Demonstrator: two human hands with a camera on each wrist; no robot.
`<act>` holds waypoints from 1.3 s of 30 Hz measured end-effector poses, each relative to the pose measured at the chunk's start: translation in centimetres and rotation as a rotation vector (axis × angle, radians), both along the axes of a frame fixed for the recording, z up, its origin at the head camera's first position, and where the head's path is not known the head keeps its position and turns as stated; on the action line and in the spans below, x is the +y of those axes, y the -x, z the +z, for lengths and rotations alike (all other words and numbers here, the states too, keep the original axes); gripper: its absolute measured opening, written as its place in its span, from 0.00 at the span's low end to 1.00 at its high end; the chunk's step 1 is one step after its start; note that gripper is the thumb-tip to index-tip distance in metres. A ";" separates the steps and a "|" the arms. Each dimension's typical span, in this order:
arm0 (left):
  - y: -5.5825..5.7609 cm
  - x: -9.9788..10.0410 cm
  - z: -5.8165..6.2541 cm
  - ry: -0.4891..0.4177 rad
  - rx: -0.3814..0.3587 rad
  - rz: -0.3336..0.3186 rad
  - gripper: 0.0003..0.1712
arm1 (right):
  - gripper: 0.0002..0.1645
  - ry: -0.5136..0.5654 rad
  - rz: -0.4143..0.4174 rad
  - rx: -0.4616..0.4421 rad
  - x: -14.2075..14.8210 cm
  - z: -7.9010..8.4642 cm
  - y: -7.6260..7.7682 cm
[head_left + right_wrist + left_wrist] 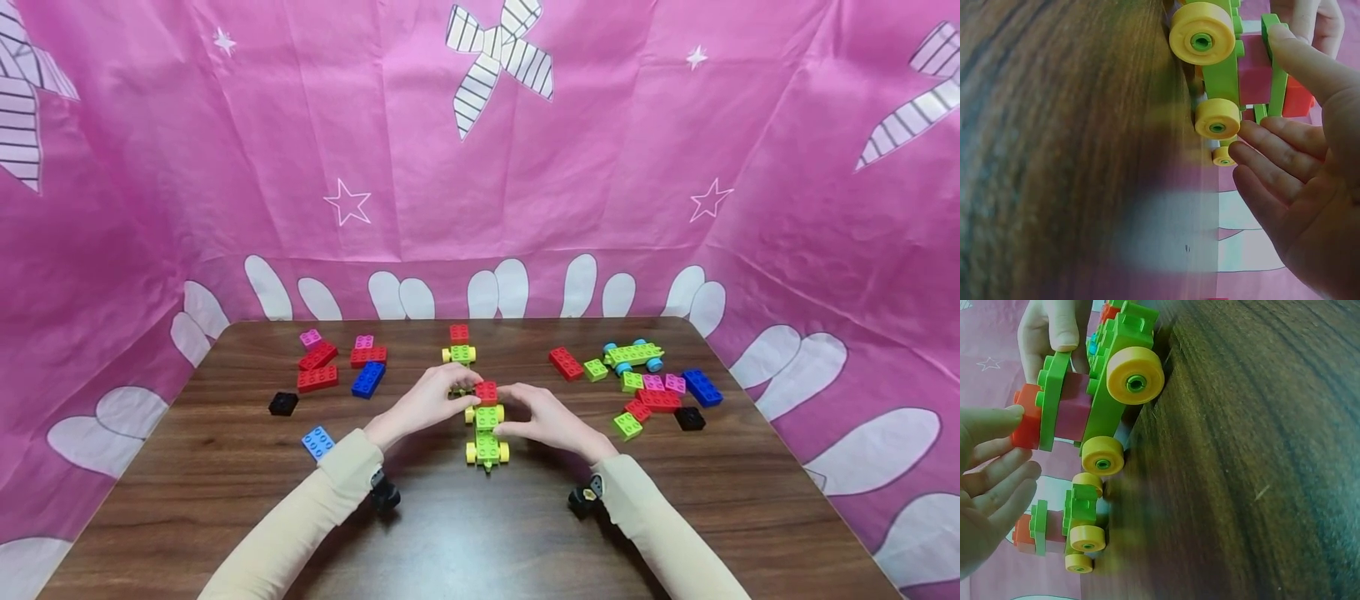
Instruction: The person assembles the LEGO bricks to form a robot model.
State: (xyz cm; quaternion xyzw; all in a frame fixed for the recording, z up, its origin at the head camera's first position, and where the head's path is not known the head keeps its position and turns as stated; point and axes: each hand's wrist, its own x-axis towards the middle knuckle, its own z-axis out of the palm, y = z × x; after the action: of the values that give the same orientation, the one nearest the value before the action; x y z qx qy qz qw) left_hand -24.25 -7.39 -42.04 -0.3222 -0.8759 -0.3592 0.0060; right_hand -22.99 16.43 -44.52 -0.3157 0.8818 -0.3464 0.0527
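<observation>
A toy car (pixel 487 450) with a green wheeled base and yellow wheels stands at mid-table between both hands. On its base sits a pink brick (pixel 1074 406), topped by a green plate (pixel 1277 81) with a red brick (pixel 486 392) at the far end. My left hand (pixel 435 397) pinches the red brick between thumb and fingers. With its thumb at the plate's near end and index fingertip by the far end, my right hand (pixel 551 423) holds the green plate; its other fingers stretch out beside the yellow wheels.
A similar toy car (pixel 460 354) with a red brick on top stands just behind. To the left lie red, pink, blue and black bricks, including a light blue brick (pixel 318 442) by the left sleeve. Several loose bricks and a green base with blue wheels (pixel 633 356) are at right.
</observation>
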 end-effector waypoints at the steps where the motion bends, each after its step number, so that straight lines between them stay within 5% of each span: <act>1: 0.0 0.0 0.0 0.001 -0.001 0.001 0.17 | 0.37 -0.006 -0.002 -0.001 0.0 0.0 0.0; 14: -0.6 -0.4 -0.5 -0.049 0.036 -0.034 0.20 | 0.38 -0.072 -0.033 0.019 0.1 0.0 -0.3; 27: -0.4 0.0 -0.8 -0.023 0.075 0.001 0.18 | 0.38 -0.092 -0.020 0.066 0.4 -0.1 -0.4; 39: -0.3 0.8 -0.7 -0.034 0.066 -0.009 0.18 | 0.40 -0.079 -0.071 0.102 3.6 1.0 -0.9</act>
State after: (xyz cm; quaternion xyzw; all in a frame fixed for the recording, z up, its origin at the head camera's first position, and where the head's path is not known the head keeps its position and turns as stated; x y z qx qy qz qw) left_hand -24.00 -6.59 -42.71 -0.3377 -0.8674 -0.3634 0.0390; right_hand -22.05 20.06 -43.48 -0.2990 0.9071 -0.2962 0.0078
